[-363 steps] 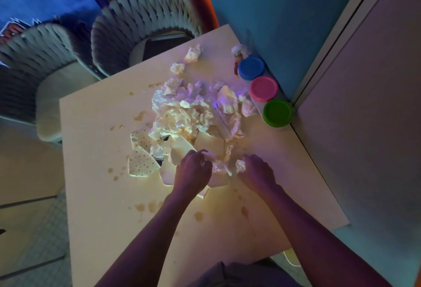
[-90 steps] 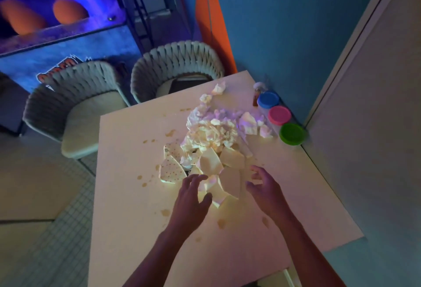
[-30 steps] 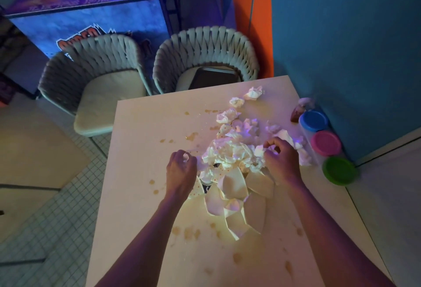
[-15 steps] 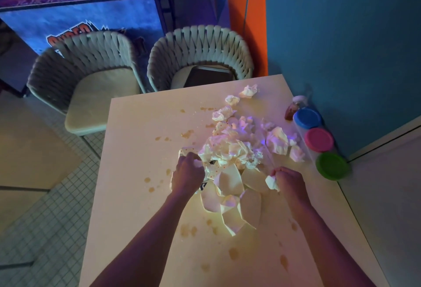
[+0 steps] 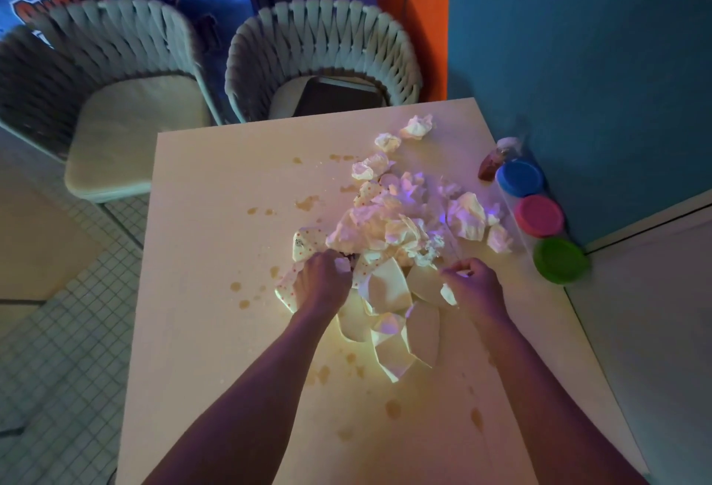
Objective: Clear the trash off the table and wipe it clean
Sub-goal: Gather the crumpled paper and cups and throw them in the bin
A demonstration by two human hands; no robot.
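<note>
Two hands are down in the mess at the middle of the table [image 5: 215,330]. The left hand [image 5: 323,284] sits at the near-left edge of the heap, fingers [image 5: 339,265] curled tight around a small white scrap, knuckles up, resting over a dotted paper piece [image 5: 304,243]. The right hand [image 5: 476,286] is at the near-right edge, fingers curled in as well, pinching a bit of white tissue that pokes out at the thumb side.

Between and just in front of the hands lie the torn paper plate pieces [image 5: 389,315], pale curved shards fanned toward the near edge. Behind them rises the pile of crumpled napkins [image 5: 385,226], with a few loose crumpled balls [image 5: 416,126] trailing off toward the far right corner and more wads [image 5: 468,220] to the right of the pile.

Brownish spill spots [image 5: 306,203] dot the tabletop on the left of the heap and again near the front edge.

Along the right edge, against the blue wall, three tubs stand in a row: blue lid [image 5: 519,178], pink lid [image 5: 539,215], green lid [image 5: 560,259]. A small brown bottle [image 5: 491,166] is just beyond the blue one.

Two woven grey chairs [image 5: 323,45] stand at the far side of the table, the right one with a dark flat object on its seat.
</note>
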